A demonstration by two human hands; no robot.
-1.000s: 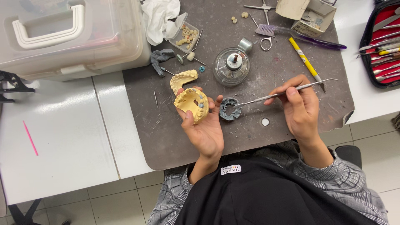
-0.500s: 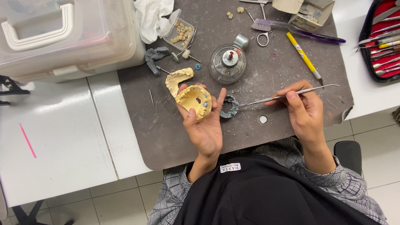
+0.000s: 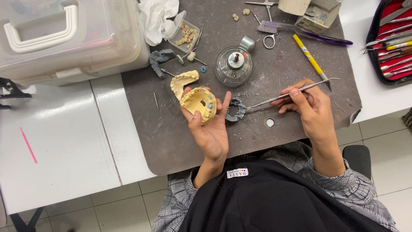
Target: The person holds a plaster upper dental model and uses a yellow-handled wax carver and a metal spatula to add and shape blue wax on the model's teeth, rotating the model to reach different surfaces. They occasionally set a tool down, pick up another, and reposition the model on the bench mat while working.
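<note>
Your left hand point(image 3: 210, 129) cups the yellow plaster dental cast point(image 3: 198, 103) at frame centre, fingers curled round it. Your right hand point(image 3: 311, 109) pinches a thin metal wax instrument point(image 3: 292, 92), tip on the grey wax ring point(image 3: 234, 109). Farther up stand a glass spirit lamp point(image 3: 234, 65) and, upper right, an open cardboard box point(image 3: 311, 13).

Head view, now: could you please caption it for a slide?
Left hand holds a yellow dental cast; right hand holds a slim metal instrument.
</note>
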